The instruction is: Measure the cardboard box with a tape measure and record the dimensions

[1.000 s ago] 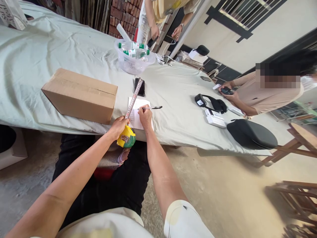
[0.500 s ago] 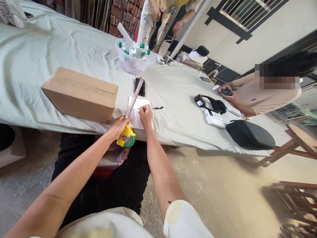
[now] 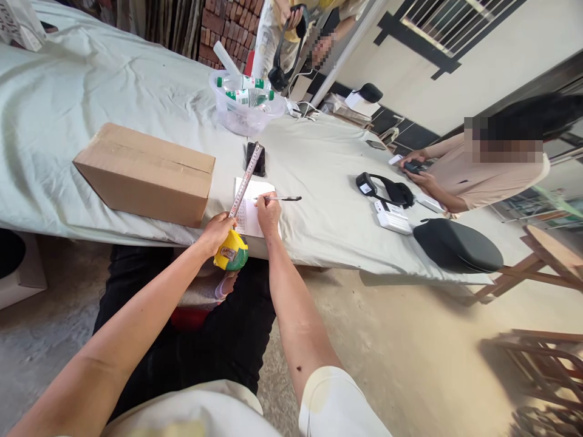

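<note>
The left grip [image 3: 219, 233] grasps the tape [image 3: 231, 250], apparently by the base of its blade [image 3: 242, 189], which extends beyond that grip across the paper [image 3: 246, 224] and phone [image 3: 260, 165]. The right grip [image 3: 268, 213] holds the pen [image 3: 286, 198] over the paper. Left of the left grip, the box [image 3: 143, 179] sits on the surface [image 3: 328, 182].

The cloth-covered table [image 3: 328, 158] bears a cardboard box [image 3: 146, 176], plastic tub [image 3: 241, 122], phone [image 3: 260, 165], paper [image 3: 248, 222], headset [image 3: 401, 194] and black case [image 3: 458, 246].
</note>
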`<state>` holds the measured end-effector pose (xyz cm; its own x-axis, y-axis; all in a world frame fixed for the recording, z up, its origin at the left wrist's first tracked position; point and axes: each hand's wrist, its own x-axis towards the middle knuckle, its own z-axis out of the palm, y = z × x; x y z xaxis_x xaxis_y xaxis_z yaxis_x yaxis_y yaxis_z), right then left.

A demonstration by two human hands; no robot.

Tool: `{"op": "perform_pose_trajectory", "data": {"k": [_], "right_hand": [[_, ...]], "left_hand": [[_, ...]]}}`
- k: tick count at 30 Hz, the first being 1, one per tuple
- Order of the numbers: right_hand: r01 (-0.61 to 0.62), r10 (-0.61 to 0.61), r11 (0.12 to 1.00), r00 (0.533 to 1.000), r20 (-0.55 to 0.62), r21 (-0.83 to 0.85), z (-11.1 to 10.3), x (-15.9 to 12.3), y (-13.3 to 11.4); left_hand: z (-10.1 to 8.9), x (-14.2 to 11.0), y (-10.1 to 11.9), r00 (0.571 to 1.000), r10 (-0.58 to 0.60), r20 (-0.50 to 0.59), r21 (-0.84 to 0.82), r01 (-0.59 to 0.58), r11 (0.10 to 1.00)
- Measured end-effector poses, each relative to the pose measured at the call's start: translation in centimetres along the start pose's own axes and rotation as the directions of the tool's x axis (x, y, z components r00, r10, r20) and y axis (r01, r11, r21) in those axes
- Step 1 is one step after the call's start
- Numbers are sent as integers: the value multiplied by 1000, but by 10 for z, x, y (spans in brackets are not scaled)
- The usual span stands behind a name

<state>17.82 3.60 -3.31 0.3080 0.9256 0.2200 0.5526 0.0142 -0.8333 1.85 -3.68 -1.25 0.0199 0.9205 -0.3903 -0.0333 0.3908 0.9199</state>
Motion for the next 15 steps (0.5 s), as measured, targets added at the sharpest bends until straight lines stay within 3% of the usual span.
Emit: {"op": "perform_pose_trajectory", "data": {"k": [15], "right_hand": [[-1,2,999,1000,31,-44,0,0,-2]], "left_hand": [[-1,-2,2,1000,-10,-6,3,10,1000]]}}
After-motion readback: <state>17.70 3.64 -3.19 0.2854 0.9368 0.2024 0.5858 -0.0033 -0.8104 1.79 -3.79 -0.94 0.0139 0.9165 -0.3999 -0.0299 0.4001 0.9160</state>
